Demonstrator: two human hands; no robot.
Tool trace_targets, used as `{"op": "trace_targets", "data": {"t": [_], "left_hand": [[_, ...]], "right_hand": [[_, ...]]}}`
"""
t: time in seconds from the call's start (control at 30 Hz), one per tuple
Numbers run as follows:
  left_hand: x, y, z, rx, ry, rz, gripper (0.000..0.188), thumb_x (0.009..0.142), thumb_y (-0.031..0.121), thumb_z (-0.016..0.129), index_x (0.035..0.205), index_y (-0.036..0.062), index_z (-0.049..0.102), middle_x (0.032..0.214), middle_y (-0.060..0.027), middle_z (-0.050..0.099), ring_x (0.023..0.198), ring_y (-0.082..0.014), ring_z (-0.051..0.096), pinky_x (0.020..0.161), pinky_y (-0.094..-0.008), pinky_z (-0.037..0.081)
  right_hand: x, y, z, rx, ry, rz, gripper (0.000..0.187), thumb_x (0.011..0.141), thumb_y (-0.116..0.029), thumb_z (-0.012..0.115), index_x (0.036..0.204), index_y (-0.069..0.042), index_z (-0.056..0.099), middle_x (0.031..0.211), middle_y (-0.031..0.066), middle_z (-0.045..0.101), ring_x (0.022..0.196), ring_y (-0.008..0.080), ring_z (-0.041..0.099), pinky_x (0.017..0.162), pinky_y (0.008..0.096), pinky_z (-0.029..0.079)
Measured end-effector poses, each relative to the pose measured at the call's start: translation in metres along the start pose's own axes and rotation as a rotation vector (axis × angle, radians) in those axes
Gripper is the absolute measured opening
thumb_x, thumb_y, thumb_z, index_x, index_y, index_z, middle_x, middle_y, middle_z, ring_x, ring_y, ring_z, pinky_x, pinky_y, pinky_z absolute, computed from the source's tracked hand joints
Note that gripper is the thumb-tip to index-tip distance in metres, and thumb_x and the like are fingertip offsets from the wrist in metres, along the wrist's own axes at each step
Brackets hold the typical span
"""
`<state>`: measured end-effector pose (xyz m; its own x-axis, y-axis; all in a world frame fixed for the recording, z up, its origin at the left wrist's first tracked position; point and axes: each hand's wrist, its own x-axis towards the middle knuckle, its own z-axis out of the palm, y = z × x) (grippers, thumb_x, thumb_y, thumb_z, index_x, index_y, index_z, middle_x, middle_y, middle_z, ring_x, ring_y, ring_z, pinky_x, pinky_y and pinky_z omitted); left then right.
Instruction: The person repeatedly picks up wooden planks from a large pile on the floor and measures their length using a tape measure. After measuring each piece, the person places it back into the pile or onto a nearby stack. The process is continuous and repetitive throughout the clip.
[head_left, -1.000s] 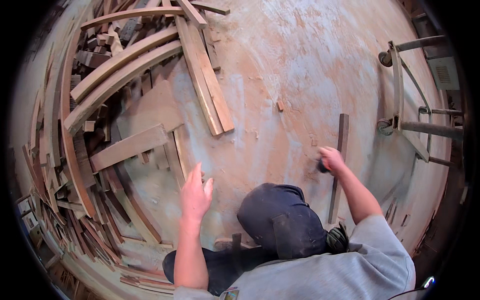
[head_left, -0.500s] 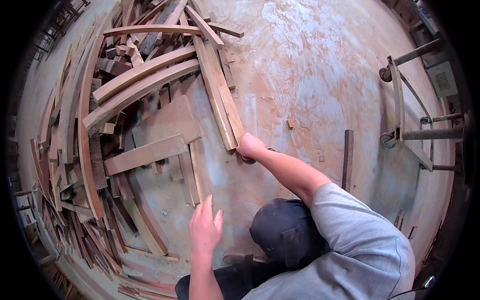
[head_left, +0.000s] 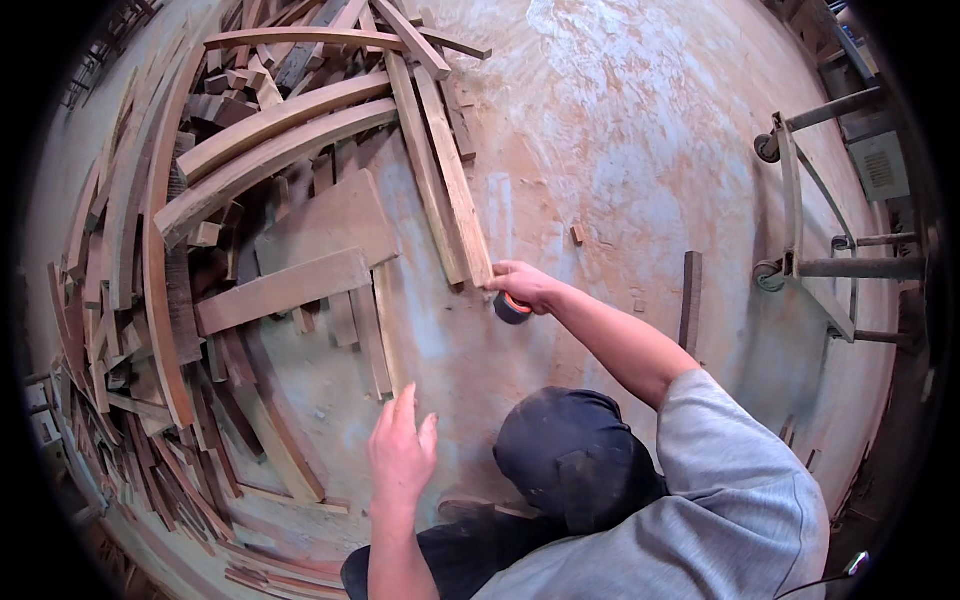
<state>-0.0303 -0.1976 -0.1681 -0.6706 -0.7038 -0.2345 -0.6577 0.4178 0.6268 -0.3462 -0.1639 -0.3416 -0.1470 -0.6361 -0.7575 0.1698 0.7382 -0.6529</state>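
At the near end of a long pale wooden strip, my right hand is closed with its fingers on the wood. A round black-and-orange thing that looks like a tape measure is held under the same hand. A second pale strip lies close along the left side of the first, and the far ends of both reach the wood pile. My left hand is open and holds nothing, thumb apart from the fingers. Its fingertips are close to the near end of another narrow strip.
A large pile of straight and curved wood pieces fills the left side. One flat board lies across others. A dark wooden bar and a small block rest on the floor. On the right stands a wheeled metal frame.
My right hand has moved slightly right with the near end of the pale strip, and a gap now shows between the two strips. More of the black-and-orange thing is visible. My left hand shifted slightly.
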Motion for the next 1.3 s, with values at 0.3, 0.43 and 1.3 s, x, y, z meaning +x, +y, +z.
{"op": "trace_targets", "data": {"t": [0.3, 0.43, 1.3], "left_hand": [[0.045, -0.004, 0.086, -0.665, -0.09, -0.334, 0.057, 0.092, 0.022, 0.064, 0.136, -0.0073, 0.044, 0.114, -0.0155, 0.063, 0.099, -0.0195, 0.062, 0.085, -0.034, 0.05], [0.057, -0.012, 0.124, -0.936, -0.308, -0.453, 0.061, 0.093, 0.025, 0.062, 0.137, -0.0101, 0.04, 0.112, -0.0149, 0.063, 0.096, -0.0165, 0.061, 0.084, -0.0334, 0.051], [0.041, 0.023, 0.087, -1.974, -0.468, -0.602, 0.047, 0.099, 0.045, 0.044, 0.124, 0.0059, 0.051, 0.112, -0.0179, 0.061, 0.083, -0.0298, 0.066, 0.068, -0.0397, 0.053]], "right_hand": [[-0.112, 0.025, 0.029, 0.464, -0.616, 0.109, 0.054, 0.089, -0.011, 0.061, 0.138, 0.002, 0.045, 0.125, 0.009, 0.058, 0.108, 0.0154, 0.057, 0.094, 0.0282, 0.046], [-0.135, 0.005, 0.035, 0.242, -0.601, 0.14, 0.055, 0.087, -0.015, 0.066, 0.136, 0.002, 0.048, 0.119, 0.0091, 0.06, 0.108, 0.0165, 0.055, 0.095, 0.0288, 0.042], [-0.192, -0.001, -0.051, -0.232, -0.373, -0.024, 0.077, 0.086, -0.028, 0.067, 0.149, -0.001, 0.031, 0.137, 0.0204, 0.049, 0.128, 0.0267, 0.045, 0.108, 0.0374, 0.035]]}}
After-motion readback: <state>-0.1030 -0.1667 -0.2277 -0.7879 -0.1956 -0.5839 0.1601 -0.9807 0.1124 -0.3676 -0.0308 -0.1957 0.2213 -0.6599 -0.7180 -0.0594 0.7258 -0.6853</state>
